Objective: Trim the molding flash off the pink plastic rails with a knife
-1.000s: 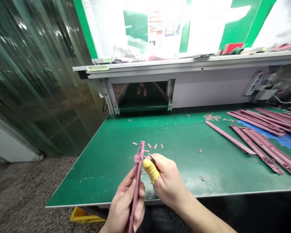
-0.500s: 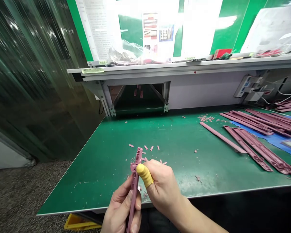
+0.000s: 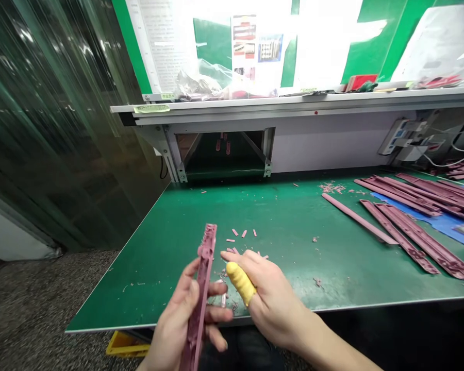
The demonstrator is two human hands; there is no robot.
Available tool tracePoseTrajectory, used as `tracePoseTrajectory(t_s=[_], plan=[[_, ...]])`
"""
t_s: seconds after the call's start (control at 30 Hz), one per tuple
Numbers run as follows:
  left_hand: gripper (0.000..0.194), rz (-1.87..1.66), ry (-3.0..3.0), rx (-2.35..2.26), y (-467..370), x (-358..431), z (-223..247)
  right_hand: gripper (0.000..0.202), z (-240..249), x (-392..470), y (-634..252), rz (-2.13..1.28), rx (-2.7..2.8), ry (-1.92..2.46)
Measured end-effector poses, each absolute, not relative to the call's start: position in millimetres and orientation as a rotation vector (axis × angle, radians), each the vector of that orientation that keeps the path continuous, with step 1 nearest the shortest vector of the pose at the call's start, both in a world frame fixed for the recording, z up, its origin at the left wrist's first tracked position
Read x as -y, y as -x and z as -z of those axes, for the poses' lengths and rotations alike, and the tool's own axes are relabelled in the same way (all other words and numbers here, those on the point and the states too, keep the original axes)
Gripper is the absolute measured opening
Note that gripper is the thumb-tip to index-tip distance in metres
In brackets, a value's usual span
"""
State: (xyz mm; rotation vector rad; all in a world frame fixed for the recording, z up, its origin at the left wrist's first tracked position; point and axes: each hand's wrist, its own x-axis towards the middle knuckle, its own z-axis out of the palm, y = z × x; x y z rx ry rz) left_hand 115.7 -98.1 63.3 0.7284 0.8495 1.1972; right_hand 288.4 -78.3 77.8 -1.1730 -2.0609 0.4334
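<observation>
My left hand [image 3: 181,314] holds a long, narrow mauve plastic strip [image 3: 201,288] upright and tilted, thumb on its near face and the other fingers loosely spread behind. The strip is channelled, with small ribs near its top end. Just to its right is my right hand [image 3: 270,293], apart from the strip. A yellow finger cot [image 3: 241,283] covers its thumb, which lies along the index finger; the other fingers are curled under, and whatever they hold is hidden. A small silvery object [image 3: 224,298] shows between the hands, too small to name.
Small mauve offcuts [image 3: 235,232] lie on the green tabletop [image 3: 158,268] beyond my hands. Several mauve strips [image 3: 421,237] rest at the right, some on blue sheeting [image 3: 436,221]. A shelf [image 3: 294,105] spans the back. A yellow bin [image 3: 127,345] stands below the front edge.
The strip has shifted left, and its channelled face now turns towards me. My right thumb has come away from it. The left fingers have loosened and spread.
</observation>
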Motion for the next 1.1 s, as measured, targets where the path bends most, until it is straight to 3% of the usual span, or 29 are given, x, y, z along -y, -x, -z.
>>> tracePoseTrajectory(t_s=[0.1, 0.33, 0.57, 0.7, 0.87, 1.0, 1.1], plan=[[0.024, -1.354, -0.759, -0.771, -104.4, 84.2, -81.1, 0.042, -68.4, 98.9, -291.6, -0.649, 2.077, 1.125], [0.028, -1.837, -1.231, -0.663, -95.5, 86.9, -96.0, 0.018, -19.3, 135.1, -252.7, -0.805, 2.179, 1.183], [0.019, -1.88, -1.398, -0.753, -112.6, 110.2, -105.3, 0.019, -16.8, 126.9, -246.3, -0.811, 2.227, 1.213], [0.039, -1.779, -1.311, -0.724, -113.5, 115.4, -107.0, 0.017, -17.9, 119.6, -249.0, -0.738, 2.214, 1.306], [0.043, -1.792, -1.252, -0.702, -104.4, 112.8, -109.4, 0.021, -15.4, 115.7, -257.2, -0.663, 2.19, 1.27], [0.026, -1.822, -1.256, -0.684, -89.1, 100.9, -117.5, 0.023, -13.9, 116.0, -269.4, -0.688, 2.062, 1.138], [0.027, -1.903, -1.181, -0.646, -80.7, 92.2, -121.9, 0.017, -19.3, 119.3, -270.2, -0.83, 1.913, 1.063]])
